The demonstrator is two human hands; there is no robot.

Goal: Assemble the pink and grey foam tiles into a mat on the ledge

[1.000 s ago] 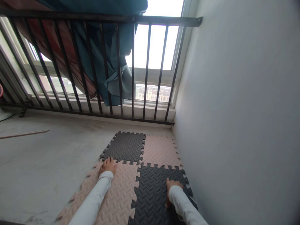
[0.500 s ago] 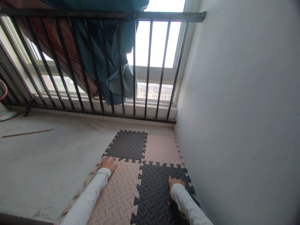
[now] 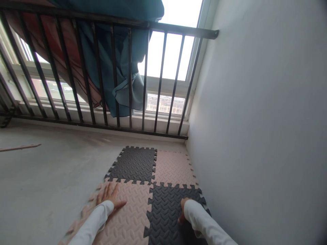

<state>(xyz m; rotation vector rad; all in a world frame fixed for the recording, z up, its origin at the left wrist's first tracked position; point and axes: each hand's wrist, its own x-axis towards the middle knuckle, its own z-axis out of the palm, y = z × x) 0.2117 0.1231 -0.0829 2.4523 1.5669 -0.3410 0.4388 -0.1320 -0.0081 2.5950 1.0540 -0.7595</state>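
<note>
Four-square foam puzzle matting lies on the floor in a checker pattern. My left hand [image 3: 109, 196] rests palm down, fingers spread, on the near pink foam tile [image 3: 133, 214], close to its far left corner. My right hand [image 3: 182, 211] leans on the near black foam tile [image 3: 165, 211]; the white sleeve covers most of it, so its fingers are largely hidden. Beyond these are a far black tile [image 3: 135, 164] and a far pink tile [image 3: 174, 167]. The toothed edges of the tiles meet along the seams between them.
A white wall [image 3: 255, 136] runs close along the right side of the tiles. Dark metal railing [image 3: 122, 130] crosses ahead, before a window with blue and red cloth [image 3: 127, 78] hanging there. On the grey floor [image 3: 51, 183] at left lies a thin strip [image 3: 21, 147].
The view has tilted and shifted slightly, and the fan at the left edge has left it. My left hand's fingers have spread wider on the pink tile. My right hand stays on the black tile.
</note>
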